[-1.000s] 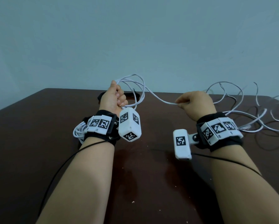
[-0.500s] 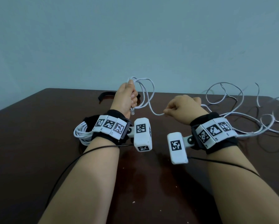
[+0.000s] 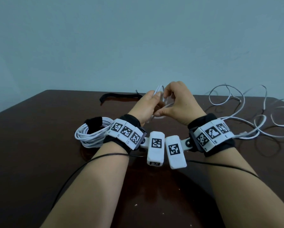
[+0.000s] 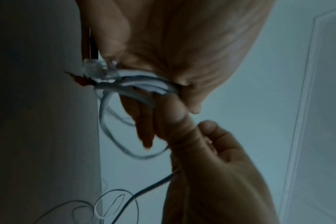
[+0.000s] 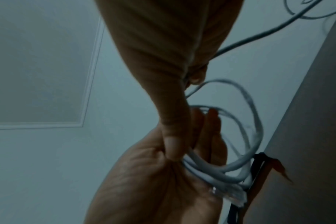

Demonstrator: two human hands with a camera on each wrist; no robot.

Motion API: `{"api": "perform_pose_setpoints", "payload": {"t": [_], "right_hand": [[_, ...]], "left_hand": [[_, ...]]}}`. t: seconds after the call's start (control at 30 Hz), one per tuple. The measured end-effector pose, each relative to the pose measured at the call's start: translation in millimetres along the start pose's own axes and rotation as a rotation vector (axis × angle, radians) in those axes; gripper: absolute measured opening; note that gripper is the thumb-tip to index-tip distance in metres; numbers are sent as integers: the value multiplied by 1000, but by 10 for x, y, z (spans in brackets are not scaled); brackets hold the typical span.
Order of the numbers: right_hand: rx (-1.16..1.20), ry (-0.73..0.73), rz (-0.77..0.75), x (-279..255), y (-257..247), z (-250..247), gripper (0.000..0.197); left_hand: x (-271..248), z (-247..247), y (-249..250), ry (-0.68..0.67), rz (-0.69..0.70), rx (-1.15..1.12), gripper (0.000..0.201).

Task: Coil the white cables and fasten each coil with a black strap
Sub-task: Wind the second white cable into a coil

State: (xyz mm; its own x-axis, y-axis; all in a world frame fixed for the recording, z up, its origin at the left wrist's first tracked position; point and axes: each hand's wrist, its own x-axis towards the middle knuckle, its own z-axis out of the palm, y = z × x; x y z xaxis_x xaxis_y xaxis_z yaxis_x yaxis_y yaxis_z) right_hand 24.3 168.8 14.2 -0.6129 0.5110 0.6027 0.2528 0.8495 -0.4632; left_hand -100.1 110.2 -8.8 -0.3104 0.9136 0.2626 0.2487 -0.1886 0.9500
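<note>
A plain indoor room, kind unclear: a dark brown wooden desk (image 3: 39,145) set against a bare pale blue-grey wall (image 3: 138,38).

The white cable (image 3: 160,96) being coiled is thin and round, gathered into a few loose loops held up above the counter (image 3: 39,145) between the two hands. Its clear plastic plug (image 4: 100,70) sits at the gathered end of the loops. The uncoiled rest of it (image 3: 253,129) trails to the right and sprawls in open curls over the counter's far right part. A finished coil (image 3: 90,137) of white cable lies flat at the left, its turns bound by a black strap (image 3: 93,125) wrapped round its far side. A second black strap (image 3: 120,96) lies unrolled near the far edge, apart from both.
</note>
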Motion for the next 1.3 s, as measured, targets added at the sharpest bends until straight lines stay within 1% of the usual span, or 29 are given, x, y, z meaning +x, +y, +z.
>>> {"api": "perform_pose_setpoints", "payload": {"t": [0.07, 0.13, 0.23, 0.3, 0.33, 0.37, 0.47, 0.5, 0.57, 0.63, 0.7, 0.8, 0.87, 0.9, 0.97, 1.0, 1.1, 1.23, 1.3], "right_hand": [[4, 47, -8, 6, 17, 13, 55], [-2, 74, -23, 2, 18, 9, 53], [-51, 103, 1, -29, 54, -41, 55], [-98, 127, 81, -37, 138, -93, 57], [-81, 130, 134, -41, 176, -119, 56], [-24, 127, 180, -45, 200, -136, 54], [260, 74, 291, -56, 183, -132, 48], [297, 56, 311, -61, 155, -125, 46], [293, -9, 312, -68, 132, -123, 45], [306, -90, 326, -71, 146, -134, 47], [311, -121, 362, -70, 194, -124, 49], [181, -101, 388, -65, 221, -88, 33], [205, -63, 368, -67, 212, -70, 22], [243, -41, 341, -69, 206, -71, 18], [271, 8, 283, -67, 191, -79, 18], [266, 28, 262, -60, 191, -84, 21], [263, 57, 247, -45, 192, -86, 27], [209, 19, 254, -52, 206, -96, 27], [135, 0, 230, -67, 200, -90, 23]], "left_hand": [[-14, 15, -11, -54, -29, 43, 28], [-26, 18, -14, -111, -51, -32, 30], [-47, 1, 12, -161, -82, -315, 27], [-42, -54, 22, -162, -84, -486, 29], [-38, -89, 27, -167, -86, -548, 32], [-34, -124, 32, -172, -92, -609, 35], [-35, -190, 55, -204, -110, -755, 44], [-41, -192, 60, -227, -114, -795, 47], [-50, -191, 57, -265, -119, -850, 53], [-58, -185, 47, -282, -123, -863, 54], [-69, -162, 41, -282, -133, -863, 52], [-79, -106, 53, -237, -125, -790, 44], [-79, -80, 64, -194, -83, -703, 37], [-79, -73, 68, -179, -70, -679, 37], [-77, -69, 60, -156, -66, -689, 36], [-76, -65, 54, -149, -69, -706, 33], [-68, -48, 49, -119, -104, -712, 30], [-90, -26, 87, -105, -106, -675, 33], [-106, -26, 98, -86, -74, -605, 38]]}}
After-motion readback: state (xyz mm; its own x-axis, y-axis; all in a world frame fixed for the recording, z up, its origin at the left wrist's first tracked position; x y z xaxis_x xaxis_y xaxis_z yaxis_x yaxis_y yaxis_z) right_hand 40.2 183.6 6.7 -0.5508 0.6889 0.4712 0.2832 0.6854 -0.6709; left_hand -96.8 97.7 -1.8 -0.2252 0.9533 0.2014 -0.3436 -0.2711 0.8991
